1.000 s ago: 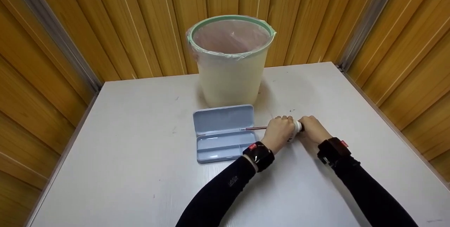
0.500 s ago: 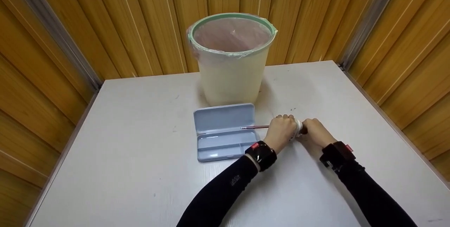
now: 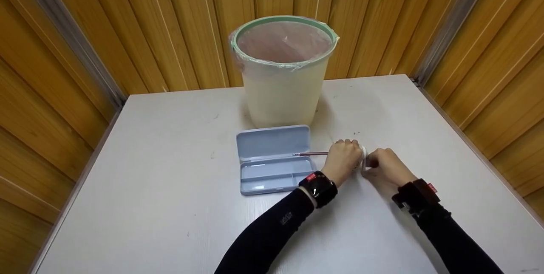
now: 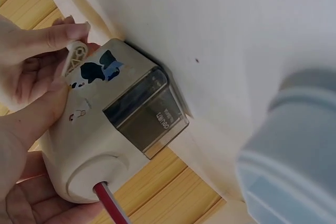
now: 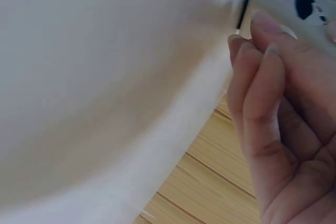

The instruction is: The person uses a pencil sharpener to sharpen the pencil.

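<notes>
My left hand (image 3: 343,159) grips a cream pencil sharpener (image 4: 86,129) with dark blue stickers and a clear shavings drawer (image 4: 152,116). A red pencil (image 4: 111,203) with a white stripe sticks out of its round front hole. In the head view the pencil's far end points left over the open blue pencil case (image 3: 263,172). My right hand (image 3: 389,165) is at the sharpener's back, thumb and fingers pinching at the crank handle (image 4: 76,56). The right wrist view shows the fingertips drawn together beside the sharpener (image 5: 310,3); the knob is hidden there.
A cream bin (image 3: 282,95) with a green rim and a pinkish plastic liner stands behind the pencil case. Wood-look panels (image 3: 182,32) enclose the white table (image 3: 148,172) at the back and sides.
My right hand has shifted slightly right and lower beside the sharpener, and its fingers sit differently at the crank. My left hand still grips the sharpener; the whole view has shifted slightly.
</notes>
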The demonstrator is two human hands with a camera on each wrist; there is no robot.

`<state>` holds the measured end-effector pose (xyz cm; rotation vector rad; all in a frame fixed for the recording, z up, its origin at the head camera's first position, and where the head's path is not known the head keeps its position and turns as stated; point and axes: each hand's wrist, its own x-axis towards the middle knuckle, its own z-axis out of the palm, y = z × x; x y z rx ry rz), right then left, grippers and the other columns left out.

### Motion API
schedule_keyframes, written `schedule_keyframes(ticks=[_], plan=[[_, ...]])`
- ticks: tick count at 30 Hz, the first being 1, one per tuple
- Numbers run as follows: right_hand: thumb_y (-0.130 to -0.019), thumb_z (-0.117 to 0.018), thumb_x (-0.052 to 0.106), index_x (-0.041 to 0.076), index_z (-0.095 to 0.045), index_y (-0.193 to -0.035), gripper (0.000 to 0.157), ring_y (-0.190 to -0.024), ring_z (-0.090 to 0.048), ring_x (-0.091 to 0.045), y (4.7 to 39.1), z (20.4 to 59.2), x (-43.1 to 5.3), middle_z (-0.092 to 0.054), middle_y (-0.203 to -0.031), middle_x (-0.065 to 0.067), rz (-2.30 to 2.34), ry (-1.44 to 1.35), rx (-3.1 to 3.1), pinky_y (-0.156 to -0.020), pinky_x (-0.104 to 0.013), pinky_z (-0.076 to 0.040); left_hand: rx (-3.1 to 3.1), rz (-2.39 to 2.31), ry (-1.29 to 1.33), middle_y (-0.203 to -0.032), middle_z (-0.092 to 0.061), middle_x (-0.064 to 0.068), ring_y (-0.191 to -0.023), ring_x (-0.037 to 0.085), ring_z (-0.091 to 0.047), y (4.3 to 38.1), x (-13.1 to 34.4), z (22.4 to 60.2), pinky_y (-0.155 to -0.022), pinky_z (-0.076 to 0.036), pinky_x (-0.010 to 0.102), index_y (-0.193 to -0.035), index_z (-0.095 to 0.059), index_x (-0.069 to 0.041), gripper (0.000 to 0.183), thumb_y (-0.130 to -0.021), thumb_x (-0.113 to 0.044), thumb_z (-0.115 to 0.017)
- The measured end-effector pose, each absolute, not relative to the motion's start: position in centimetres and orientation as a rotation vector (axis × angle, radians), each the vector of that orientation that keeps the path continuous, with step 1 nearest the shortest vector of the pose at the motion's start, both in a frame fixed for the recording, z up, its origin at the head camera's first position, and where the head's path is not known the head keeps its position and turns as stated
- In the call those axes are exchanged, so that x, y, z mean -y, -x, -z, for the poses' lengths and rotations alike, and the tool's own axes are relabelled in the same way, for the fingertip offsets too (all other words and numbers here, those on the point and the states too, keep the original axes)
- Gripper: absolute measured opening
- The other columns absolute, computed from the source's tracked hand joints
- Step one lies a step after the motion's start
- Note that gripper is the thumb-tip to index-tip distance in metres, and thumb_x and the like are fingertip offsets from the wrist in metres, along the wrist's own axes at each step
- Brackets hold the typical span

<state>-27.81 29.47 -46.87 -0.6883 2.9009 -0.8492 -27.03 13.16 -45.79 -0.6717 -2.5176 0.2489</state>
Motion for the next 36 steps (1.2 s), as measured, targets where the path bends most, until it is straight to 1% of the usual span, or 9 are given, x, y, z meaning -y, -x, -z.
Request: schedule_keyframes(ticks=[5,9,12,19,22,27,36], plan=[[-0.074,-0.079,-0.001,0.005,-0.069,-0.067,0.013,-0.059,-0.053,-0.005,26.8,45.8,-29.6,-0.068,-0.064,-0.002,0.824,0.714,-2.905,-0.058,-0.02,-0.045,2.52,-0.243,0.681,-0.078,-0.068,-0.01,-0.065,0.005,-0.061,27.2,-13.2,45.7,-0.055,-0.05,0.019,-0.084,-0.071,-0.021,0.013,-0.087,-0.014,-0.061],[-0.073,-0.08,-0.001,0.005,-0.068,-0.066,0.015,-0.06,-0.054,-0.006,26.4,45.1,-29.6,-0.068,-0.065,-0.003,0.81,0.734,-2.921,-0.057,-0.021,-0.045,2.528,-0.255,0.675,-0.078,-0.068,-0.01,-0.065,0.005,-0.062,27.2,-13.1,45.6,-0.054,-0.05,0.019,-0.084,-0.071,-0.021,0.014,-0.087,-0.012,-0.061],[-0.074,-0.079,-0.001,0.004,-0.069,-0.068,0.013,-0.061,-0.055,-0.006,26.3,44.8,-29.6,-0.069,-0.066,-0.005,0.811,0.735,-2.92,-0.058,-0.02,-0.046,2.531,-0.26,0.673,-0.078,-0.068,-0.01,-0.065,0.005,-0.062,27.2,-13.1,45.5,-0.054,-0.05,0.018,-0.085,-0.071,-0.021,0.015,-0.086,-0.011,-0.06],[-0.073,-0.08,-0.001,0.004,-0.071,-0.07,0.011,-0.062,-0.058,-0.007,26.0,43.8,-29.9,-0.07,-0.069,-0.006,0.819,0.756,-2.987,-0.057,-0.021,-0.047,2.536,-0.257,0.723,-0.082,-0.069,-0.01,-0.071,0.006,-0.064,27.2,-13.0,45.4,-0.06,-0.052,0.02,-0.088,-0.073,-0.021,0.012,-0.087,-0.015,-0.062],[-0.074,-0.08,0.0,0.004,-0.071,-0.071,0.01,-0.063,-0.059,-0.008,26.0,43.6,-29.9,-0.071,-0.07,-0.006,0.82,0.772,-2.983,-0.058,-0.021,-0.047,2.526,-0.263,0.727,-0.083,-0.069,-0.01,-0.07,0.005,-0.064,27.3,-12.9,45.5,-0.06,-0.052,0.019,-0.087,-0.072,-0.022,0.013,-0.087,-0.015,-0.062],[-0.075,-0.079,-0.001,0.002,-0.072,-0.075,0.007,-0.063,-0.06,-0.007,25.8,43.6,-30.2,-0.072,-0.072,-0.009,0.854,0.731,-2.977,-0.057,-0.02,-0.048,2.5,-0.269,0.742,-0.082,-0.069,-0.01,-0.068,0.005,-0.063,27.3,-12.9,45.6,-0.058,-0.052,0.018,-0.087,-0.072,-0.021,0.016,-0.089,-0.013,-0.059],[-0.075,-0.079,-0.001,0.002,-0.073,-0.077,0.007,-0.062,-0.06,-0.007,25.7,42.9,-30.3,-0.072,-0.073,-0.01,0.906,0.703,-2.997,-0.056,-0.019,-0.048,2.546,-0.29,0.761,-0.085,-0.068,-0.009,-0.073,0.005,-0.063,27.2,-13.0,45.5,-0.062,-0.052,0.018,-0.089,-0.07,-0.021,0.012,-0.09,-0.016,-0.06]])
